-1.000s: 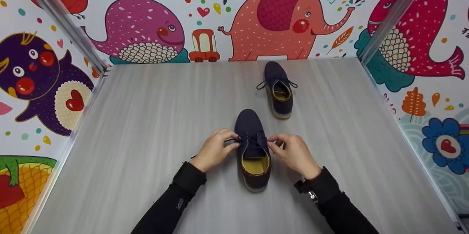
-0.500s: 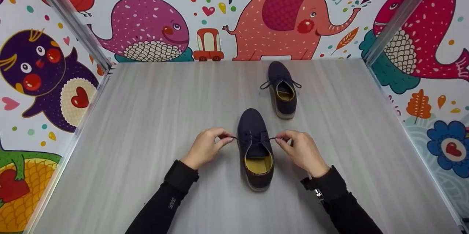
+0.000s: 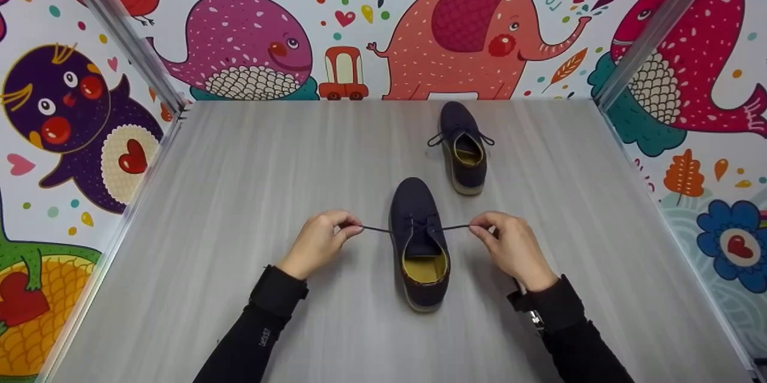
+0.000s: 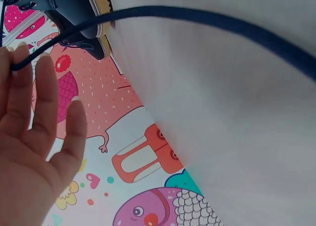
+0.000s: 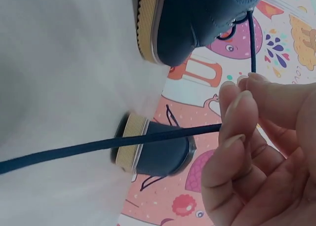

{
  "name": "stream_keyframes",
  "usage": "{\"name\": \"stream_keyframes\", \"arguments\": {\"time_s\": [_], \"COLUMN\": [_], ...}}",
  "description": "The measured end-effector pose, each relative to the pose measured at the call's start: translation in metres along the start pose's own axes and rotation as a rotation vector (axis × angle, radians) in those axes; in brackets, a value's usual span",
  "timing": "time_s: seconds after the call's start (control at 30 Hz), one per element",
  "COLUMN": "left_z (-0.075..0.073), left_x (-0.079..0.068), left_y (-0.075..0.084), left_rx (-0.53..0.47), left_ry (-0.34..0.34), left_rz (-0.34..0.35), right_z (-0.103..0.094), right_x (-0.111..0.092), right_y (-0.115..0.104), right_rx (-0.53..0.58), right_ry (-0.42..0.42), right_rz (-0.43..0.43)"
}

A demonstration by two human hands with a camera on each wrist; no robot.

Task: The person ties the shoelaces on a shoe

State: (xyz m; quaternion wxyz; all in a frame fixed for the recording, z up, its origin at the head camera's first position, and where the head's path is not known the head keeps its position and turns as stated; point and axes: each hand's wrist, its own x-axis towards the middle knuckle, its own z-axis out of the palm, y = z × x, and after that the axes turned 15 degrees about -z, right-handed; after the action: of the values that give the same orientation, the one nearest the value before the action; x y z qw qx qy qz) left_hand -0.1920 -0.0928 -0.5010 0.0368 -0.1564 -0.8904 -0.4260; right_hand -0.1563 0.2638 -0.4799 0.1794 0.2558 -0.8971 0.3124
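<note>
A dark navy lace-up shoe [image 3: 414,200] with a yellow insole stands in the middle of the floor, toe pointing away from me. To its left, my left hand [image 3: 320,240] pinches one end of its shoelace [image 3: 376,229]. My right hand [image 3: 512,245] pinches the other lace [image 3: 455,228] on the right side. Both laces stretch taut from the eyelets to my fingertips. In the left wrist view, a loose length of lace [image 4: 197,15] trails past my left hand [image 4: 39,122]. The right wrist view shows another tail [image 5: 98,146] leaving my right hand [image 5: 266,142].
The matching shoe [image 3: 462,149], its lace tied in a bow, stands farther back to the right. Walls with printed cartoon animals [image 3: 455,41] enclose the grey wood-look floor [image 3: 269,161] at the back and both sides. Metal strips run along the corners.
My hands have moved apart, left hand leftward and right hand rightward, drawing the laces out straight to both sides. The lace knot area lies flatter against the shoe. Both shoes stay in place.
</note>
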Motion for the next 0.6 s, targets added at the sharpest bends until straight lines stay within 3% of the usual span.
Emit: {"name": "stream_keyframes", "arguments": {"time_s": [0.4,0.6], "left_z": [-0.014,-0.022], "left_x": [-0.006,-0.009], "left_y": [-0.003,-0.01], "left_rx": [0.062,0.111], "left_ry": [-0.013,0.014], "left_rz": [-0.01,-0.014], "right_z": [-0.011,-0.021], "right_x": [-0.009,-0.016], "right_y": [0.012,0.02], "right_rx": [-0.06,-0.102], "right_ry": [0.026,0.036], "right_rz": [0.031,0.048]}}
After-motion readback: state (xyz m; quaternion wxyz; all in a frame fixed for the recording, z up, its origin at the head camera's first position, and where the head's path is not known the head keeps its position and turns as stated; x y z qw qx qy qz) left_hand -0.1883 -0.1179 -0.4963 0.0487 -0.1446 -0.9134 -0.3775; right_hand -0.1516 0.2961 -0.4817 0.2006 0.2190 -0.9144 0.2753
